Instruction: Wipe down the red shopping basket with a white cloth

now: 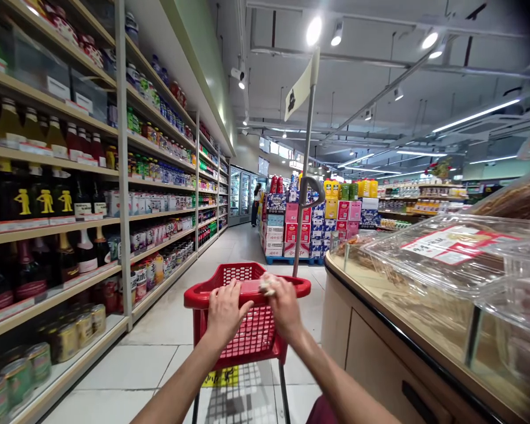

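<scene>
A red plastic shopping cart (247,344) stands in front of me on the tiled floor. Over the left part of its red handle (301,287) lies my left hand (225,309), fingers curled across the bar and thumb stretched to the right. My right hand (285,306) is closed at the right part of the handle, with a crumpled whitish wad, like a tissue (268,284), pinched between its fingers and the bar. Part of the empty-looking mesh basket shows between my arms. Its far side is partly hidden by the handle and hands.
Shelves (126,224) of bottles, cans and jars line the left. Close on the right runs a counter (362,330) with clear plastic food boxes (437,247). A stack of drink cartons (298,229) and a grey pole (307,147) stand ahead. A person (255,206) is far down the aisle.
</scene>
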Demonstrator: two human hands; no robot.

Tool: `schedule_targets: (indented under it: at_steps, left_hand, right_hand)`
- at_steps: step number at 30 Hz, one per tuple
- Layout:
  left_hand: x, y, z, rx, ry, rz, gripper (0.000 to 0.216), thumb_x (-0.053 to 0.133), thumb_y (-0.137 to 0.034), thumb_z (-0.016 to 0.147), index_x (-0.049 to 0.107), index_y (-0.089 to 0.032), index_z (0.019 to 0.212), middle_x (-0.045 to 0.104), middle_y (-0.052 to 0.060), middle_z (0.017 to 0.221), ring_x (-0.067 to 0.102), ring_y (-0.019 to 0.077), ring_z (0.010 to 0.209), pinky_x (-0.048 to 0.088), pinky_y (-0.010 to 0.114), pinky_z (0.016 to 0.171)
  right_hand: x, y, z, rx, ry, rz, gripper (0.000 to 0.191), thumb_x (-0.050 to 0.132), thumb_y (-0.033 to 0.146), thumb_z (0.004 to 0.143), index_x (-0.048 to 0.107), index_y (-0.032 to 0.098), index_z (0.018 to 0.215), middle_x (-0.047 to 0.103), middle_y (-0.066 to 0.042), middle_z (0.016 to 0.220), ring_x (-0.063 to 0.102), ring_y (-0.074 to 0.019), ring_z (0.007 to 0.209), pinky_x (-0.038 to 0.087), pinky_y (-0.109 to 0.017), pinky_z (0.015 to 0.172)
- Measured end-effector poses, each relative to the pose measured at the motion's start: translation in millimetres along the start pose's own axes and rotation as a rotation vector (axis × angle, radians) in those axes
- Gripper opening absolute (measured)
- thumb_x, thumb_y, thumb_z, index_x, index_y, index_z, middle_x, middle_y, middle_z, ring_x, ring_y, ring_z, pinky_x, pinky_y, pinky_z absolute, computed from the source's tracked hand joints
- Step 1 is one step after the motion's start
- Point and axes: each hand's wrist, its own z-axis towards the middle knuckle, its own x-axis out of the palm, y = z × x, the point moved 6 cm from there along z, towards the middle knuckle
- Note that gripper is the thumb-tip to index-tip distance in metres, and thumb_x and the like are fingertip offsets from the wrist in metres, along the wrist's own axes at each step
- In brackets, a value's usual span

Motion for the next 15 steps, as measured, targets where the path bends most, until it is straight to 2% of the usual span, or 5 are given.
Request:
schedule_targets:
  at_steps: [3,6,9,11,15]
  left_hand:
    - [-1,-1,0,0.010,0.023,0.017,0.043,0.041,-0.042,0.083,0.051,-0.016,0.115,0.051,0.014,0.124,0.050,0.0274,0.106,0.034,0.045,0.090]
    - [-10,18,2,0.015,0.153,0.004,0.049,0.039,-0.046,0.082,0.047,-0.015,0.119,0.050,0.013,0.125,0.047,0.0262,0.111,0.033,0.043,0.091]
    - [-23,42,5,-0.038,0.288,0.036,0.052,0.037,-0.054,0.080,0.055,-0.014,0.109,0.056,0.013,0.118,0.046,0.0273,0.112,0.030,0.043,0.094]
    - [-28,44,6,-0.070,0.337,0.066,0.051,0.033,-0.055,0.081,0.061,-0.015,0.096,0.062,0.012,0.106,0.051,0.0271,0.104,0.033,0.042,0.091]
    - [-26,21,7,-0.127,0.344,0.121,0.052,0.028,-0.051,0.083,0.061,-0.011,0.089,0.064,0.015,0.093,0.057,0.0274,0.089,0.040,0.039,0.079]
  right_hand:
    - [19,20,-4,-0.133,0.051,0.075,0.029,0.038,0.025,0.084,0.055,0.026,0.108,0.053,-0.004,0.119,0.045,-0.0173,0.111,0.020,-0.042,0.102]
    - [13,-23,2,0.048,0.032,0.053,0.026,0.036,0.023,0.085,0.058,0.022,0.100,0.059,-0.006,0.109,0.049,-0.0197,0.106,0.019,-0.050,0.099]
    - [4,-58,9,0.200,0.007,0.031,0.028,0.035,0.022,0.084,0.058,0.018,0.098,0.061,-0.010,0.104,0.052,-0.0223,0.100,0.026,-0.052,0.094]
    - [9,-44,10,0.166,0.027,0.051,0.028,0.035,0.021,0.084,0.058,0.020,0.100,0.061,-0.008,0.104,0.053,-0.0204,0.100,0.028,-0.047,0.094]
    - [29,25,4,-0.095,0.097,0.179,0.032,0.038,0.023,0.084,0.052,0.026,0.113,0.053,-0.003,0.122,0.044,-0.0169,0.113,0.024,-0.040,0.100]
